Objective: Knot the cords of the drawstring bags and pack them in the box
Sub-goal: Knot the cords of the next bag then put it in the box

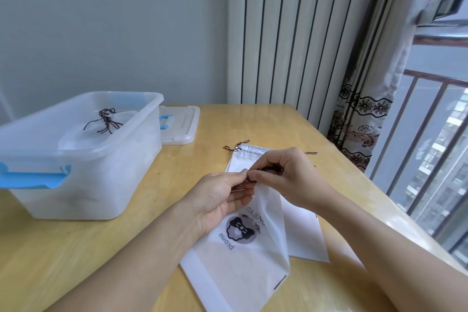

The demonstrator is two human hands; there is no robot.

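Both hands, left hand (222, 194) and right hand (286, 175), pinch the dark cord (268, 169) of the front bag (243, 243) mid-knot; next comes pulling it tight, I judge

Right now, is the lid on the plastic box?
No, the plastic box is open, with its lid lying on the table behind it and knotted bags inside.

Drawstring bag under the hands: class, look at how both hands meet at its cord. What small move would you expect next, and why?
Probably pulling the cord ends apart to tighten the knot. The left hand and right hand both pinch the dark cord at the top of the printed bag, which lies on the table, not yet in the box.
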